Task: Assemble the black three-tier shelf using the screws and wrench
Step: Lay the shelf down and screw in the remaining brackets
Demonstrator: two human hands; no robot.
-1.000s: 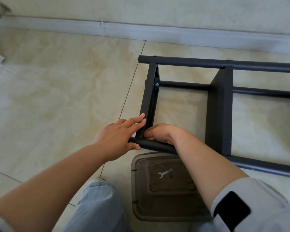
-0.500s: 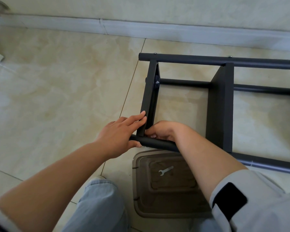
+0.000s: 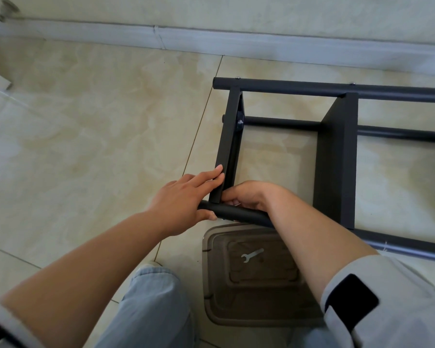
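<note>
The black shelf frame lies on its side on the tiled floor, its tubes running off to the right. My left hand wraps the end of the near tube, with its fingers flat against the outer face of the end shelf panel. My right hand is curled at the inner corner where that panel meets the tube; what its fingers hold is hidden. A small silver wrench lies on a clear brown plastic lid just below the tube. One screw shows on the panel's bracket.
A white baseboard and wall run along the far side. My knee in light jeans is at the bottom centre. A second shelf panel stands upright between the tubes on the right.
Both hands stay at the same corner of the frame. My right hand's fingers have shifted slightly at the joint.
</note>
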